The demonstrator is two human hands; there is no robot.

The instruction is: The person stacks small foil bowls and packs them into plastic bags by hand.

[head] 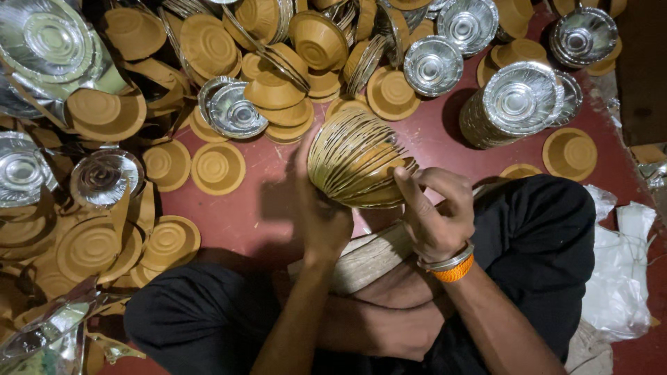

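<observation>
Floor (451, 149): red, strewn with loose paper bowls beyond the held stack.
Held stack (356, 167): nested bowls, above the lap, being squared up.
Left hand (321, 208): wrapped around the stack's left side.
Right hand (434, 212): fingers closed on its rim; next, judged, steady alignment.

Loose paper bowls on a dark red floor

Brown paper bowls (217, 167) lie scattered far and left; a tall stack of silver foil-lined bowls (515, 104) stands far right, with crumpled white plastic bags (622, 278) at the near right edge on the red floor (229, 215).

Bowl stack (354, 163) between both hands, loose bowls (215, 167) left.
</observation>
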